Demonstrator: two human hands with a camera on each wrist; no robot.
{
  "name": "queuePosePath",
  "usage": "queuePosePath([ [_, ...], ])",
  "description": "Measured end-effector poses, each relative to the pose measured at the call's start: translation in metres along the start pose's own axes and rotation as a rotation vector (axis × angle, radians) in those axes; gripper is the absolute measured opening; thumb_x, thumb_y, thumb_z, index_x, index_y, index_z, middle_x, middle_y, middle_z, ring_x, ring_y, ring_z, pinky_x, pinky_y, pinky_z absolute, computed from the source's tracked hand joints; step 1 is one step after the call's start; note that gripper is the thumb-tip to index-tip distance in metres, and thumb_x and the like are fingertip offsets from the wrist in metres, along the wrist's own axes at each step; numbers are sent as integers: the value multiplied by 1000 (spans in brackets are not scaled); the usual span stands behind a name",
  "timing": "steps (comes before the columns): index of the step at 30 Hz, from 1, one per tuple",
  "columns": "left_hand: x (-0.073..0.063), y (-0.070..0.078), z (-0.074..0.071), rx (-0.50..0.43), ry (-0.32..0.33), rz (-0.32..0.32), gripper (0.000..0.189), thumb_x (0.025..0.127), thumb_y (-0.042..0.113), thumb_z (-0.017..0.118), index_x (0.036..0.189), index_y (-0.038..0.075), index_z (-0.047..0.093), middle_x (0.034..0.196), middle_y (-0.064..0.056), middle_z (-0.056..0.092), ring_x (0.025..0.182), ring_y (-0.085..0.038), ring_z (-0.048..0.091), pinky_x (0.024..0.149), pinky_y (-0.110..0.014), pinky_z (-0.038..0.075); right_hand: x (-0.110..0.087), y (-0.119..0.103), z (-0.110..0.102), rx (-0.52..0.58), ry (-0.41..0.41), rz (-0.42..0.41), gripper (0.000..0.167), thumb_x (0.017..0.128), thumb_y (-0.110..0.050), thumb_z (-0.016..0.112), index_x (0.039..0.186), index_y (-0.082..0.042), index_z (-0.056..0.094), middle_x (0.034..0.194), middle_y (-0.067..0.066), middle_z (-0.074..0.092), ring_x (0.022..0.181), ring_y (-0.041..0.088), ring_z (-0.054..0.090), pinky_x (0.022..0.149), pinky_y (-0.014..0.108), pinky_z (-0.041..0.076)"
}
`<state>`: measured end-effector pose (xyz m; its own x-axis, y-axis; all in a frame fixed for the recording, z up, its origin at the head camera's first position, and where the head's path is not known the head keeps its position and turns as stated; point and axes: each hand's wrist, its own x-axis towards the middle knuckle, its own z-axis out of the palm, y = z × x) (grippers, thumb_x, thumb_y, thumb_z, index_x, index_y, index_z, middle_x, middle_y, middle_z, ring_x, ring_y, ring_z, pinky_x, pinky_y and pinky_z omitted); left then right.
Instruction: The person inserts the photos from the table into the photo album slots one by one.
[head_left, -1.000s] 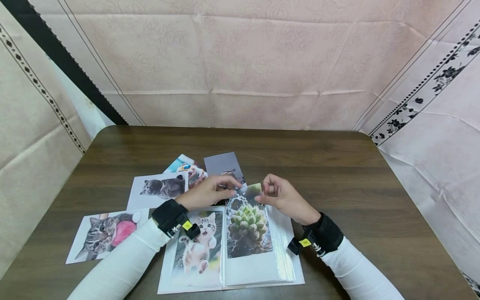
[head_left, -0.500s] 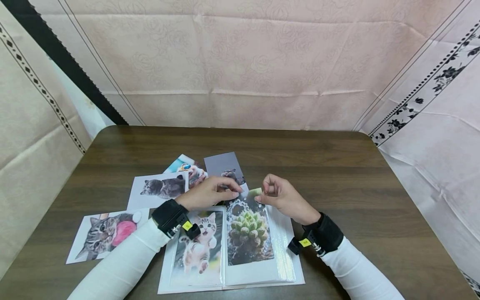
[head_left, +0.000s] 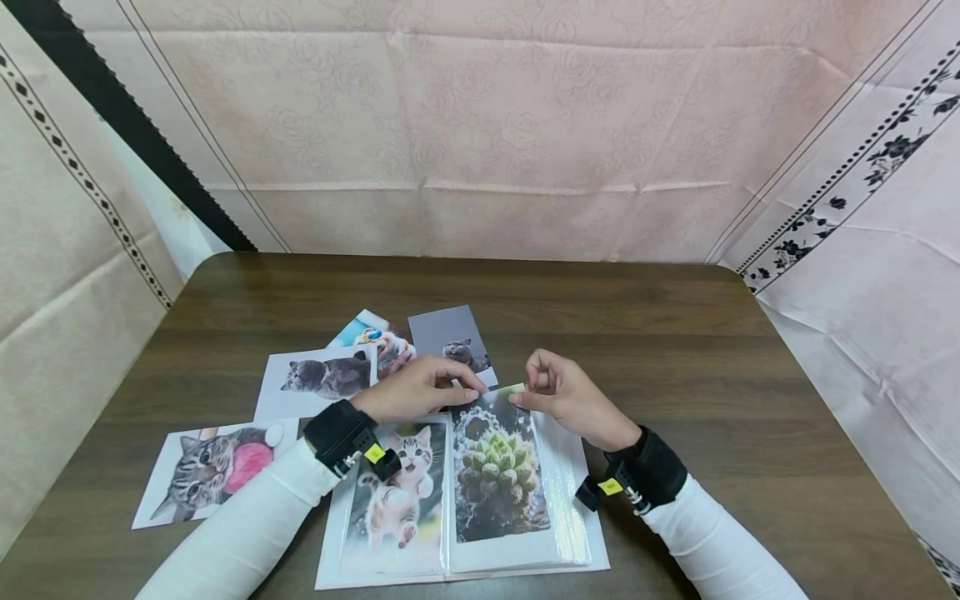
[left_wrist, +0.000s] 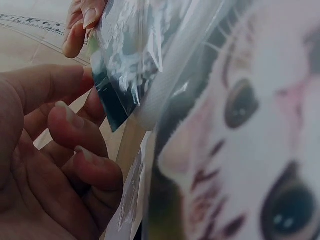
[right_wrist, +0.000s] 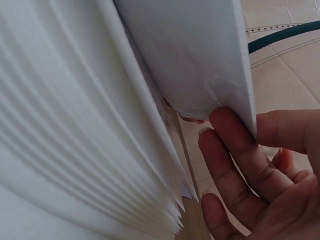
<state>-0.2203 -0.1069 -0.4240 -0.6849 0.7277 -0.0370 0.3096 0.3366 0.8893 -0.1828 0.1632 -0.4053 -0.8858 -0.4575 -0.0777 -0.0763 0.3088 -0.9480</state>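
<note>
A succulent photo (head_left: 498, 462) lies mostly within the clear sleeve of the right-hand page of an open photo album (head_left: 506, 557). My left hand (head_left: 416, 387) pinches its top left corner between thumb and fingers. At the top right corner my right hand (head_left: 573, 404) pinches the photo's edge. In the left wrist view, the photo's dark corner (left_wrist: 112, 107) sticks out beside the left fingers. In the right wrist view, thumb and fingers hold a white sheet (right_wrist: 200, 50) from both sides. On the left-hand page is a kitten photo (head_left: 405, 492).
Loose cat prints lie left of and behind the album: a kitten with a pink item (head_left: 217, 471), a grey cat (head_left: 322, 379), a partly covered blue-edged print (head_left: 360, 327) and a grey-backed print (head_left: 450, 329). All rest on the brown wooden table (head_left: 637, 325).
The succulent photo has slid down toward me, deeper into the sleeve. My left fingers have shifted slightly down and right with its corner. The right hand has stayed nearly still.
</note>
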Motion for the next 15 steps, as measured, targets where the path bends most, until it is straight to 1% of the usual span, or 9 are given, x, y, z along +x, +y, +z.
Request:
queuePosePath([
  [4, -1, 1, 0, -8, -21, 27, 23, 103, 17, 59, 121, 11, 72, 85, -10, 63, 53, -12, 43, 54, -25, 38, 0, 0, 0, 0, 2, 4, 24, 96, -7, 68, 97, -4, 45, 77, 2, 57, 83, 15, 65, 77, 28, 45],
  [9, 0, 0, 1, -20, -37, 32, 22, 103, 18, 59, 120, 11, 72, 79, -11, 62, 51, -12, 43, 53, -25, 39, 0, 0, -1, 8, 0, 7, 23, 96, -5, 67, 97, -4, 45, 79, 3, 64, 86, 16, 69, 79, 28, 47],
  [12, 0, 1, 1, -25, -46, 26, 21, 103, 18, 60, 119, 13, 73, 85, -9, 66, 54, -12, 47, 55, -25, 43, 0, 0, -1, 13, -5, 4, 23, 96, -5, 67, 97, -4, 44, 81, 4, 68, 89, 16, 71, 80, 28, 48],
  [15, 0, 1, 1, -27, -52, 26, 20, 103, 18, 61, 118, 14, 73, 93, -7, 70, 59, -13, 53, 58, -25, 48, -1, 0, -2, 22, -11, 1, 22, 97, -4, 66, 97, -4, 43, 84, 5, 72, 92, 17, 72, 82, 27, 50],
])
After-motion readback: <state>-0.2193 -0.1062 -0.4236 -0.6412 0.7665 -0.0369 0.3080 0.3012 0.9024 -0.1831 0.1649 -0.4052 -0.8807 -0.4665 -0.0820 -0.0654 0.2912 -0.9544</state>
